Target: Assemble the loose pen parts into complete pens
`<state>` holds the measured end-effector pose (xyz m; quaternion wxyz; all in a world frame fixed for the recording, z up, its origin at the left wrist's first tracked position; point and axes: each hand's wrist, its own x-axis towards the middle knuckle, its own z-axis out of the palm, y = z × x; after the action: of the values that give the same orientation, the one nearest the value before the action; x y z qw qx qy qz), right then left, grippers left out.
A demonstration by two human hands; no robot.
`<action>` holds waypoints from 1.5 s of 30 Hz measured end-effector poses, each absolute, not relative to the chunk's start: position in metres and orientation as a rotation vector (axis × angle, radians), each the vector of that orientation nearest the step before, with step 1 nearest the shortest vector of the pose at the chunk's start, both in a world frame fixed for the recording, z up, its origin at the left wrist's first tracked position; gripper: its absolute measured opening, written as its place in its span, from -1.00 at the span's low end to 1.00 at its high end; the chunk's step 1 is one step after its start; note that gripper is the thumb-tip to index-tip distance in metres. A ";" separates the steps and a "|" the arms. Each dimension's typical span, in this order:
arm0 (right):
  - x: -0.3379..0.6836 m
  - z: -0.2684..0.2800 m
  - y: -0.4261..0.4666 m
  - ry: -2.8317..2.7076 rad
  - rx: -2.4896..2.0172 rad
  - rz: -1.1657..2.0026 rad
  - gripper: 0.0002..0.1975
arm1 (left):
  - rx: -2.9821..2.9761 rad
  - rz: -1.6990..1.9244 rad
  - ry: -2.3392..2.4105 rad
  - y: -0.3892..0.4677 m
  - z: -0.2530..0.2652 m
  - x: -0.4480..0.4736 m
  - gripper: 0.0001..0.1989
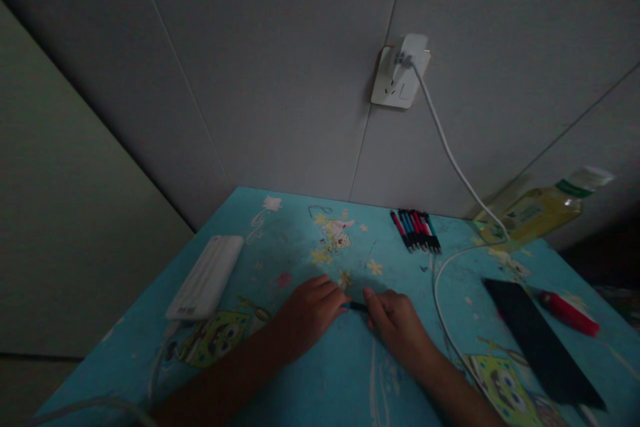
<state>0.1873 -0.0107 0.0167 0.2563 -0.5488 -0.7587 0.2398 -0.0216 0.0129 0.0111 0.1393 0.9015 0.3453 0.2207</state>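
My left hand (315, 307) and my right hand (395, 320) meet near the middle of the blue patterned table. Between them runs a thin blue and black pen (355, 306), held roughly level. The fingers of my left hand close round its blue end, and my right thumb and fingers grip its dark end. Most of the pen is covered by the fingers. Farther back, several pens (416, 230) in red, blue and black lie side by side in a row close to the wall.
On the left lies a white power bank (206, 278) with a cable. A white cord (453, 157) drops from the wall charger (411, 50) across the table. To the right are a bottle of yellow liquid (543, 213), a dark flat slab (543, 340) and a red object (569, 313).
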 end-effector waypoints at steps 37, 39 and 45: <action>0.198 0.033 -0.007 -1.866 -1.239 0.843 -0.86 | 2.507 0.516 1.255 0.009 0.020 -0.024 -0.78; 0.198 0.032 -0.007 -1.884 -1.245 0.834 -0.86 | 2.545 0.517 1.254 0.009 0.019 -0.024 -0.78; 0.197 0.026 -0.008 -2.055 -1.394 0.697 -0.68 | 2.618 0.481 1.177 0.011 0.023 -0.022 -0.83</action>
<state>0.1965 -0.0083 0.0259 0.2776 -0.5192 -0.7655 0.2596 -0.0220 0.0108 0.0234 0.1155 0.8935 0.4016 0.1641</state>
